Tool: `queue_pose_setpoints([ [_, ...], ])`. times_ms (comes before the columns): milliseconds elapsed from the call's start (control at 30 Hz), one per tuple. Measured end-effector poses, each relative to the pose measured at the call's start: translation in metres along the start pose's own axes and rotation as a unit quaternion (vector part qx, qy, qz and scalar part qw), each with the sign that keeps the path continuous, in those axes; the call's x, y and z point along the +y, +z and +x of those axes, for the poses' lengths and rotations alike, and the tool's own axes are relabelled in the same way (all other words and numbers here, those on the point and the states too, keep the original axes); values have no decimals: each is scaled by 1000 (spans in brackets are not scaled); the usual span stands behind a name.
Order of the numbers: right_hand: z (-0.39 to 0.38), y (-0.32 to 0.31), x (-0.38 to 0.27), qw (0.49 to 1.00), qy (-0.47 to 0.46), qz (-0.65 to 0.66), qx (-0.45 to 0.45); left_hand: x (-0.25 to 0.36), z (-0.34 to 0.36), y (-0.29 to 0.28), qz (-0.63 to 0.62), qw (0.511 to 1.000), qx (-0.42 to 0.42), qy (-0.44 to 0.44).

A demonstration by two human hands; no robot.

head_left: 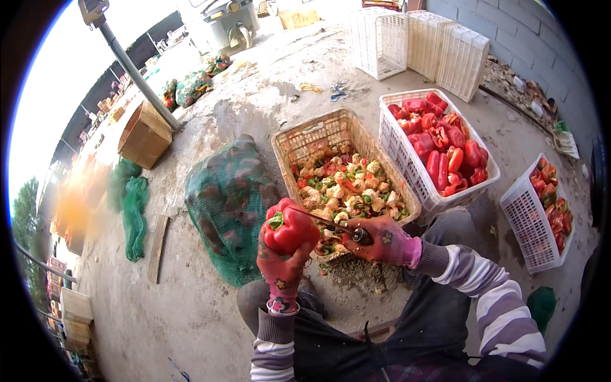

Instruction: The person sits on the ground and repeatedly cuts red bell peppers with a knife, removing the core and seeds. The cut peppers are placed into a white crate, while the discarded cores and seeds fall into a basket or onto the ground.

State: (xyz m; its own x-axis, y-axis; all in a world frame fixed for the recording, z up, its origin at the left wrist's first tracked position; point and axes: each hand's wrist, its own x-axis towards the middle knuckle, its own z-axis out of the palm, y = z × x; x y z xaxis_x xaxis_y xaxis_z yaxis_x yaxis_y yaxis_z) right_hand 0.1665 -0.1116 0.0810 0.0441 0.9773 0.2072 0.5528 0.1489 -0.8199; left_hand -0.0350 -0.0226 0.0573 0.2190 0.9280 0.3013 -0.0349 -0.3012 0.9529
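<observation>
A whole red bell pepper (294, 230) with a green stem rests in my gloved left hand (280, 267), its fingers wrapped round it from below. My gloved right hand (384, 240) grips the dark handle of a knife (328, 221), whose thin blade points left toward the pepper. Whether the blade touches the skin I cannot tell. Just beyond my hands, a dirty plastic crate (299, 130) holds cut pepper cores, stems and seeds. Red peppers, many cut, fill the white crate (417, 189) to its right.
A green mesh sack (232, 204) of peppers lies left of the core crate. A smaller white crate (525, 219) with pepper pieces stands at the far right. Empty white crates (429, 48) stand near the wall. A cardboard box (145, 135), wood strip (158, 248) and green netting (135, 216) lie left.
</observation>
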Motion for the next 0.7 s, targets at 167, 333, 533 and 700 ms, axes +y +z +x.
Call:
queue_pose_setpoints([
  [167,-10,13,3,999,-8,-7,-37,3,0,3,21,1000,3,17],
  [333,-8,17,-7,997,54,12,-49,0,0,8,-1,999,17,36],
  [533,-8,48,11,1000,-7,-18,23,-3,0,9,-65,996,30,-44],
  [700,-18,55,20,997,42,-45,-41,-17,1,-8,-212,968,63,-117],
])
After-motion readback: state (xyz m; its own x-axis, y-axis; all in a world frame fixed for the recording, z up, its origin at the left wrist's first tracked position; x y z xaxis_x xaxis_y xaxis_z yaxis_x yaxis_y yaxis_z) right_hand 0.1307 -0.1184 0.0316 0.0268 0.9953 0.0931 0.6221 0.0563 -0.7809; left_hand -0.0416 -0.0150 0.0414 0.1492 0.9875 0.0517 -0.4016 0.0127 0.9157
